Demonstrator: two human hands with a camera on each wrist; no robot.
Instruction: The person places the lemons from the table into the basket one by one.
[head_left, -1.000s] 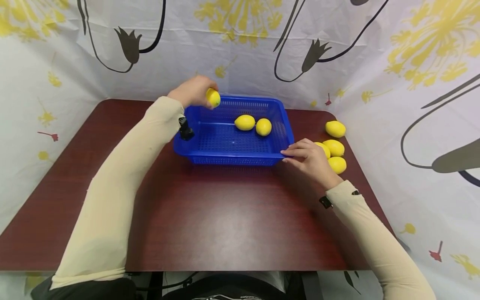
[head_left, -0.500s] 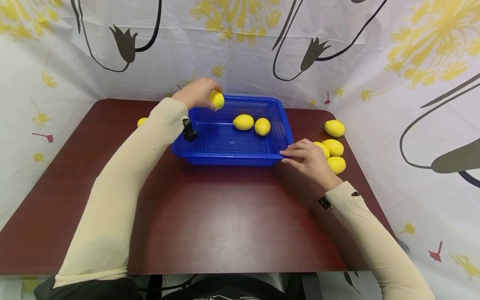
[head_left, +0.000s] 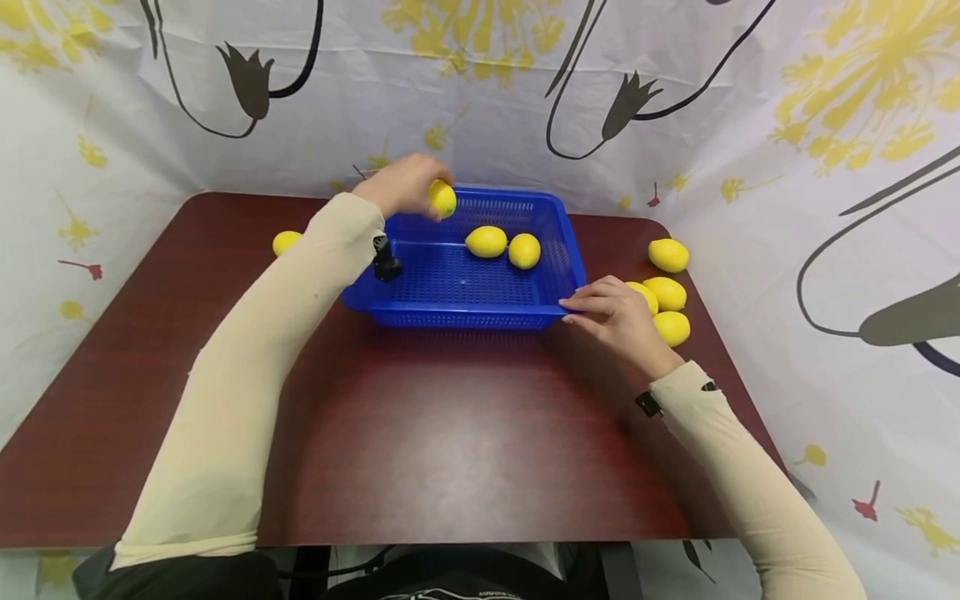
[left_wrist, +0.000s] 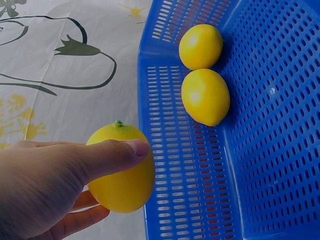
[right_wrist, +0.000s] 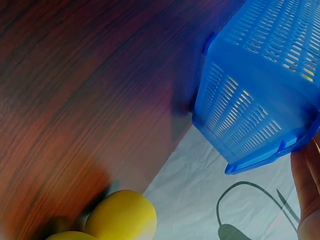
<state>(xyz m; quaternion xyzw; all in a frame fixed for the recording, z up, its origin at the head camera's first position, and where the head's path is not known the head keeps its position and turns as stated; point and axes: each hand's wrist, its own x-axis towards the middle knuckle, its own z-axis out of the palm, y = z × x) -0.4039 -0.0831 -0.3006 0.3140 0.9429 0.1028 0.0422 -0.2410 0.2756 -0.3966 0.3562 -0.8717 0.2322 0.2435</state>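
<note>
My left hand (head_left: 403, 185) grips a yellow lemon (head_left: 442, 200) above the back left part of a blue plastic basket (head_left: 468, 309). In the left wrist view the thumb lies across this lemon (left_wrist: 122, 187), whose green stem end points up. Two more lemons, one (head_left: 487, 242) touching the other (head_left: 524, 251), lie inside the basket near its back wall. At the basket's front right corner, my right hand (head_left: 621, 321) pinches the rim. Only part of the right hand (right_wrist: 306, 182) shows at the edge of the right wrist view.
Several lemons (head_left: 668, 256) lie on the dark red-brown table (head_left: 450, 433) to the right of the basket, some partly behind the right hand. On the left, another lemon (head_left: 286, 242) is half hidden by the left sleeve. A patterned white cloth (head_left: 495, 108) hangs behind the table.
My left hand has moved slightly right with its lemon, further over the basket. The lemon on the left of the table has come into view behind the sleeve. My right hand stays at the rim.
</note>
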